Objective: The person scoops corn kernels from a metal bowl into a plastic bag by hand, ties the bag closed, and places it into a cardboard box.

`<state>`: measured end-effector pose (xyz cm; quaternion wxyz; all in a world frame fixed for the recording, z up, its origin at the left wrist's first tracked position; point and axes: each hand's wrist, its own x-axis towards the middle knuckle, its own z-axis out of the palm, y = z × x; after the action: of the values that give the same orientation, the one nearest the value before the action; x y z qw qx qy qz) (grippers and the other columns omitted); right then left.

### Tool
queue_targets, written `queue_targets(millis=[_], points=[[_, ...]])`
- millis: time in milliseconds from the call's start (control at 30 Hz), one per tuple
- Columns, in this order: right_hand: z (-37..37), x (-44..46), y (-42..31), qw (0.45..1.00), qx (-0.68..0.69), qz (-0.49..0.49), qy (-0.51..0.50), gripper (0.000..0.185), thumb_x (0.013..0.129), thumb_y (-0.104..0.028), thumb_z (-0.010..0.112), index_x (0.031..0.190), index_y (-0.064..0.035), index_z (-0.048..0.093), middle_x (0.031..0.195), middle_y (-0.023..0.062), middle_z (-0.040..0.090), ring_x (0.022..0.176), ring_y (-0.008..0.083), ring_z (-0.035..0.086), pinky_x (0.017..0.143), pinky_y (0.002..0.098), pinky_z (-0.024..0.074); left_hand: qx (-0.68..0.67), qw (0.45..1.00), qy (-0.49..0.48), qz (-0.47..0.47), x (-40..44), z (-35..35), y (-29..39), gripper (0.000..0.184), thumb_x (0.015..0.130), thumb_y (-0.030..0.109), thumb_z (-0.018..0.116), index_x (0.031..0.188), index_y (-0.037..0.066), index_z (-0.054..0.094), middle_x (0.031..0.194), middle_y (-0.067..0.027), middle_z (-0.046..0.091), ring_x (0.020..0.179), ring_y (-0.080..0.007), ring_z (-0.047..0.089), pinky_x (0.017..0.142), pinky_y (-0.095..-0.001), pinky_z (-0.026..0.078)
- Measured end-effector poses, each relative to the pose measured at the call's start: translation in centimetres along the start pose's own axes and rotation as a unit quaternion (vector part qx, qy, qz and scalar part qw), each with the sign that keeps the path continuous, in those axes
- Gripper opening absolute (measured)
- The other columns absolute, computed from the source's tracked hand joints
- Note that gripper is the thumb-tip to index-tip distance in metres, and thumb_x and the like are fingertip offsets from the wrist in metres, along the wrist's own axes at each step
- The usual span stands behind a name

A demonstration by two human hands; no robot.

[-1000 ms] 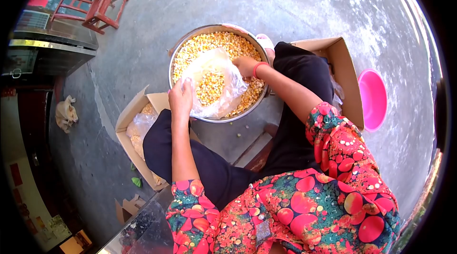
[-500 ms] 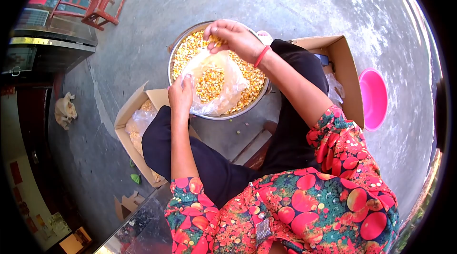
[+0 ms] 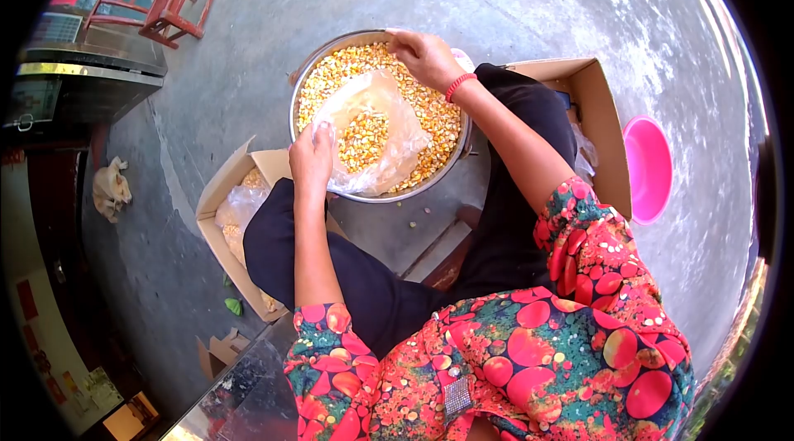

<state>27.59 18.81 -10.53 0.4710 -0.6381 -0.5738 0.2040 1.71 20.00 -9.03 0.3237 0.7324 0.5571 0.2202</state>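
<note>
A round metal basin full of yellow and orange corn kernels stands before me. On the kernels lies a clear plastic bag, its mouth spread wide and a heap of corn inside. My left hand pinches the bag's near-left edge between thumb and fingers. Over the basin's far right rim is my right hand, with a red band at the wrist. Its fingers are curled together and pointing down to the left; whatever may be between them is hidden.
Beside my left leg stands a cardboard box with bagged corn. Another cardboard box is by my right leg, with a pink plastic basin beyond it. A wooden chair stands far left, and a cloth bag lies on the floor.
My right hand has moved from above the bag, where it held corn kernels, to the right over the basin's far rim. Those kernels no longer show in it. My left hand keeps the bag's edge.
</note>
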Motion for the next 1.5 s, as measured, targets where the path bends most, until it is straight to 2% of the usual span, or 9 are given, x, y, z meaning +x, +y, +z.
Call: queue_targets(millis=[200,467,533,600,900,1067,1200,1333,1500], points=[[2.7,-4.9,2.8,0.915,-0.245,0.079,-0.311,0.037,0.076,-0.013,0.053,0.113,-0.0113,0.055,0.113,0.0222,0.052,0.100,0.0374,0.056,0.084,0.0407,0.0464,0.010,1.000,0.015,0.016,0.1,0.0,-0.5,0.032,0.087,0.026,0.048,0.094,-0.003,0.061,0.073,-0.0208,0.062,0.071,-0.0328,0.063,0.065,-0.0398,0.047],[3.7,-5.2,3.7,0.918,-0.228,0.015,-0.325,0.020,0.079,-0.012,0.048,0.091,-0.0061,0.063,0.079,0.0165,0.065,0.075,0.0300,0.064,0.065,0.0392,0.0513,0.002,1.000,0.007,0.001,0.1,0.0,-0.3,0.034,0.087,0.027,0.048,0.092,-0.004,0.060,0.073,-0.0212,0.062,0.070,-0.0332,0.062,0.064,-0.0401,0.046],[3.2,-3.9,4.1,0.891,0.020,0.282,-0.356,0.020,0.081,-0.012,0.045,0.088,-0.0051,0.062,0.076,0.0134,0.065,0.059,0.0212,0.063,0.050,0.0342,0.0502,0.020,0.999,0.024,0.020,0.2,0.3,-1.0,0.034,0.087,0.027,0.048,0.093,-0.004,0.060,0.073,-0.0207,0.062,0.069,-0.0331,0.062,0.065,-0.0398,0.046],[1.5,-3.0,2.3,0.873,0.201,0.360,-0.260,0.014,0.081,-0.012,0.052,0.083,-0.0025,0.061,0.068,0.0064,0.059,0.053,0.0143,0.057,0.043,0.0263,0.0483,0.013,1.000,0.017,0.012,0.0,0.1,-0.5,0.033,0.087,0.027,0.048,0.093,-0.004,0.060,0.073,-0.0209,0.062,0.070,-0.0335,0.062,0.065,-0.0399,0.046],[-0.6,0.5,-3.4,0.823,0.518,0.213,-0.099,0.022,0.093,-0.018,0.043,0.101,-0.0020,0.056,0.091,0.0085,0.059,0.084,0.0158,0.060,0.076,0.0260,0.0518,0.000,1.000,0.007,0.005,0.0,0.2,-0.3,0.033,0.087,0.027,0.047,0.094,-0.002,0.061,0.074,-0.0211,0.062,0.071,-0.0348,0.061,0.066,-0.0407,0.046],[0.6,-0.5,-7.1,0.844,0.482,0.139,-0.191,0.019,0.090,-0.016,0.047,0.100,-0.0043,0.058,0.093,0.0038,0.060,0.089,0.0117,0.058,0.082,0.0275,0.0485,0.013,1.000,-0.003,-0.002,0.0,0.1,-0.1,0.033,0.088,0.026,0.047,0.095,-0.002,0.061,0.075,-0.0212,0.062,0.071,-0.0349,0.061,0.066,-0.0405,0.046],[2.2,-2.1,-6.5,0.901,0.270,-0.009,-0.339,0.015,0.085,-0.011,0.056,0.095,-0.0011,0.062,0.089,0.0026,0.064,0.087,0.0099,0.058,0.079,0.0269,0.0463,0.012,1.000,-0.009,-0.012,-0.2,0.0,0.4,0.032,0.088,0.026,0.046,0.094,-0.002,0.061,0.074,-0.0207,0.062,0.070,-0.0339,0.061,0.066,-0.0401,0.046],[1.5,-1.7,-5.3,0.945,0.255,-0.015,-0.204,0.014,0.082,-0.012,0.056,0.088,-0.0046,0.066,0.083,0.0066,0.066,0.080,0.0132,0.061,0.075,0.0267,0.0477,0.006,1.000,-0.010,-0.013,-0.1,-0.1,0.3,0.032,0.088,0.026,0.046,0.093,-0.002,0.061,0.073,-0.0199,0.062,0.069,-0.0327,0.062,0.065,-0.0397,0.046],[0.1,-0.5,0.8,1.000,0.010,0.010,-0.011,0.013,0.083,-0.010,0.053,0.087,-0.0004,0.061,0.079,0.0087,0.063,0.072,0.0176,0.060,0.067,0.0289,0.0478,0.015,1.000,0.011,0.007,0.2,0.3,-0.4,0.032,0.087,0.027,0.047,0.092,-0.002,0.061,0.073,-0.0202,0.062,0.070,-0.0332,0.062,0.065,-0.0398,0.046]])
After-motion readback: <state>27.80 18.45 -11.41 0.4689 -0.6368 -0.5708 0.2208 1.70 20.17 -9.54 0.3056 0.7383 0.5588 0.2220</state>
